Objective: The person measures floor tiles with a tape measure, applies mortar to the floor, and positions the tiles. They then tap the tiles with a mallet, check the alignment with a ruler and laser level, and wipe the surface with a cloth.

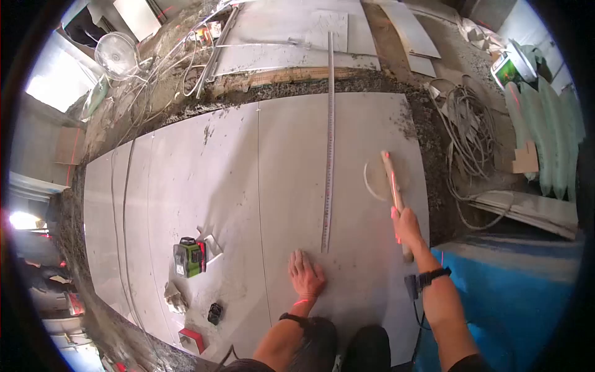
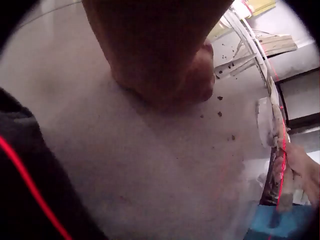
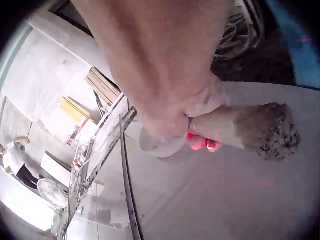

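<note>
My right hand (image 1: 406, 226) grips the wooden handle of a mallet (image 1: 390, 177) above the right part of a large pale tile (image 1: 291, 155). In the right wrist view the mallet's whitish head (image 3: 157, 147) is partly hidden behind the hand, and the handle's butt end (image 3: 267, 131) is crusted with grey mortar. My left hand (image 1: 305, 274) rests on the tile surface with its fingers extended, left of the mallet. Between the hands and beyond them lies a long metal ruler (image 1: 330, 136). Red laser light falls on the right hand and handle.
A green laser level (image 1: 189, 257) stands on the tiles at left, near a crumpled rag (image 1: 175, 297), a small black object (image 1: 214, 313) and a red-and-white box (image 1: 191, 341). Coiled hose (image 1: 468, 130) lies right of the mortar edge. Cables cross the left tiles.
</note>
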The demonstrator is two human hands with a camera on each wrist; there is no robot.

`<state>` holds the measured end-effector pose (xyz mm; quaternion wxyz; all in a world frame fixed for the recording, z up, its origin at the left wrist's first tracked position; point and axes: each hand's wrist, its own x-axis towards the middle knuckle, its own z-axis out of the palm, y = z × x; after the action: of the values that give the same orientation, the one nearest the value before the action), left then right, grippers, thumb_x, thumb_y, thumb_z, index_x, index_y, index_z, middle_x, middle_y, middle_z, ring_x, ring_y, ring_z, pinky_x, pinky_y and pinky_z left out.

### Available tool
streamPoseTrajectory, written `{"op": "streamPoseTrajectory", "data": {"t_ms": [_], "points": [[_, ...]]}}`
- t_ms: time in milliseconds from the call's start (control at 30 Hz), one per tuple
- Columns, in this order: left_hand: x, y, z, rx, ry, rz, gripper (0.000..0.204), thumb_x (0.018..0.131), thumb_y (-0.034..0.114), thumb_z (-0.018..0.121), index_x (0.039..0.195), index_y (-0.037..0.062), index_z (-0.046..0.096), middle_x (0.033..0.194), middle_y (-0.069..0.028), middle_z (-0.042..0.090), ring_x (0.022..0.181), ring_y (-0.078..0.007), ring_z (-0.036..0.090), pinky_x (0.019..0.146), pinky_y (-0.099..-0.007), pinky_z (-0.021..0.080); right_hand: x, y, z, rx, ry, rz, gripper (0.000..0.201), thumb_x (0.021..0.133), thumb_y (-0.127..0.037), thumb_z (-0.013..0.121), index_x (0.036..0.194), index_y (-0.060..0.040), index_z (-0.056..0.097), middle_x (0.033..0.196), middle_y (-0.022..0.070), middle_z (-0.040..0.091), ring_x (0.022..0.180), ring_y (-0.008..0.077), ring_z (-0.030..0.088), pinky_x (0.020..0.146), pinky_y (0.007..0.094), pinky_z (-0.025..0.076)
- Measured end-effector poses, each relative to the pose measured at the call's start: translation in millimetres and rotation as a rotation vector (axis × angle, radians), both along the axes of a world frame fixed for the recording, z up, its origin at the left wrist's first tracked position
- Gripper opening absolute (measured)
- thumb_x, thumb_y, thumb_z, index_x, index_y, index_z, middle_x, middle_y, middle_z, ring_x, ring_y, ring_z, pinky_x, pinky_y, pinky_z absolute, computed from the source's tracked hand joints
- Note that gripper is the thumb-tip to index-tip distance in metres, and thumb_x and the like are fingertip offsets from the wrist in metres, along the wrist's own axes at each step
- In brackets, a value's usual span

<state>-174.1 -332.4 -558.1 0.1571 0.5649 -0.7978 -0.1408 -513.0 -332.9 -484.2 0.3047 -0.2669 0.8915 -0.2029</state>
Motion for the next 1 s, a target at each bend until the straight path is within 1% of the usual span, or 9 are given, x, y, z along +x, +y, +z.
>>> {"op": "streamPoseTrajectory", "data": {"t_ms": [67,133,200,233,300,400,500,567,1000], "points": [[-2,-37,-2,0.074,0.192,0.046,0.031,0.087,0.011,0.06,0.114,-0.0039,0.06,0.115,-0.0219,0.058,0.111,-0.0427,0.053,0.1,-0.0534,0.039,-19,-46,-9,0.036,-0.01,0.045,0.051,0.1,-0.041,0.058,0.093,0.0094,0.056,0.075,0.0275,0.066,0.053,0.0394,0.066,0.049,0.0489,0.054],[-31,-144,15,-0.123,0.261,-0.083,0.023,0.087,0.01,0.059,0.106,-0.0011,0.062,0.105,-0.0211,0.058,0.102,-0.0414,0.054,0.097,-0.0539,0.04,-23,-94,15,-0.006,-0.094,-0.066,0.051,0.1,-0.041,0.057,0.095,0.0099,0.055,0.074,0.0257,0.066,0.052,0.0384,0.066,0.048,0.0475,0.053],[-68,-271,19,-0.236,0.137,0.015,0.021,0.088,0.009,0.056,0.106,0.0016,0.063,0.106,-0.0181,0.06,0.104,-0.0389,0.054,0.097,-0.0509,0.041,-27,-114,18,0.02,-0.128,-0.081,0.05,0.101,-0.04,0.057,0.096,0.0098,0.055,0.076,0.0255,0.066,0.053,0.0377,0.066,0.049,0.0464,0.053],[-84,-339,27,-0.037,0.159,0.086,0.027,0.086,0.007,0.055,0.11,0.0023,0.064,0.109,-0.0194,0.06,0.107,-0.0416,0.053,0.103,-0.0536,0.039,-31,-124,15,0.04,-0.146,-0.094,0.049,0.101,-0.039,0.057,0.097,0.0097,0.055,0.077,0.0253,0.067,0.053,0.037,0.066,0.049,0.0453,0.054],[-102,-466,-1,-0.164,0.192,0.074,0.028,0.083,0.004,0.053,0.108,0.0051,0.065,0.114,-0.0189,0.062,0.109,-0.0405,0.056,0.1,-0.053,0.042,-33,-123,-1,0.032,-0.1,-0.1,0.044,0.101,-0.036,0.058,0.094,0.0073,0.053,0.069,0.0194,0.062,0.048,0.0312,0.063,0.043,0.0434,0.05],[-114,-577,-9,-0.259,0.126,-0.067,0.035,0.078,-0.001,0.051,0.108,0.009,0.067,0.106,-0.0109,0.068,0.108,-0.0365,0.058,0.095,-0.0452,0.047,-36,-106,-27,0.028,0.017,-0.076,0.039,0.101,-0.032,0.059,0.091,0.0045,0.052,0.063,0.0142,0.058,0.044,0.0263,0.06,0.037,0.0419,0.046],[-126,-600,-3,0.004,0.072,-0.068,0.037,0.077,0.001,0.053,0.109,0.0136,0.067,0.106,-0.0073,0.069,0.109,-0.0319,0.058,0.096,-0.0452,0.045,-34,-114,-13,0.04,0.122,-0.031,0.035,0.1,-0.029,0.061,0.093,0.0047,0.054,0.068,0.0182,0.062,0.05,0.0319,0.064,0.043,0.0439,0.048],[-125,-605,1,0.006,0.0,-0.122,0.037,0.077,0.001,0.054,0.109,0.0138,0.067,0.107,-0.0071,0.069,0.11,-0.0309,0.058,0.096,-0.0452,0.044,-28,-131,14,0.148,-0.008,-0.127,0.033,0.099,-0.028,0.061,0.095,0.0054,0.057,0.087,0.029,0.067,0.088,0.048,0.067,0.074,0.0529,0.051],[-115,-601,-4,-0.154,-0.176,-0.353,0.036,0.079,0.002,0.054,0.114,0.0105,0.061,0.115,-0.0056,0.062,0.114,-0.0301,0.054,0.095,-0.0465,0.042,-30,-129,8,0.136,0.05,-0.075,0.033,0.098,-0.026,0.063,0.097,0.0062,0.056,0.084,0.0291,0.067,0.086,0.0494,0.066,0.073,0.0529,0.05]]}}
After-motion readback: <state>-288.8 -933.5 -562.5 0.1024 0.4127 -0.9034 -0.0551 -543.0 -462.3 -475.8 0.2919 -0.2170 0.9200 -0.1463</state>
